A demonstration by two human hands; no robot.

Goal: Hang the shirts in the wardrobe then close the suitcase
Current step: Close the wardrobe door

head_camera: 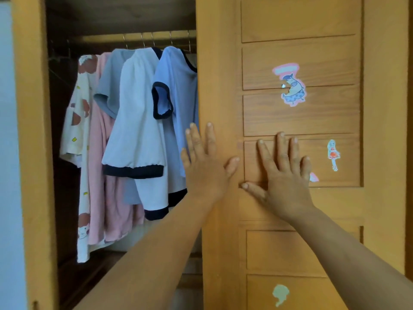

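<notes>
Both flat hands, left hand and right hand, press wardrobe door.

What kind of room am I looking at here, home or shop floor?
Most likely a home bedroom. A wooden wardrobe holds shirts on hangers along a rail, and its panelled door carries cartoon stickers. Both hands, left and right, lie flat on that door.

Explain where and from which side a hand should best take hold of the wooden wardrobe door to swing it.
Probably grip the wardrobe door by its free vertical edge, from the left where the opening shows the hanging shirts. No handle is visible, and that exposed edge allows fingers to wrap around it.
</notes>
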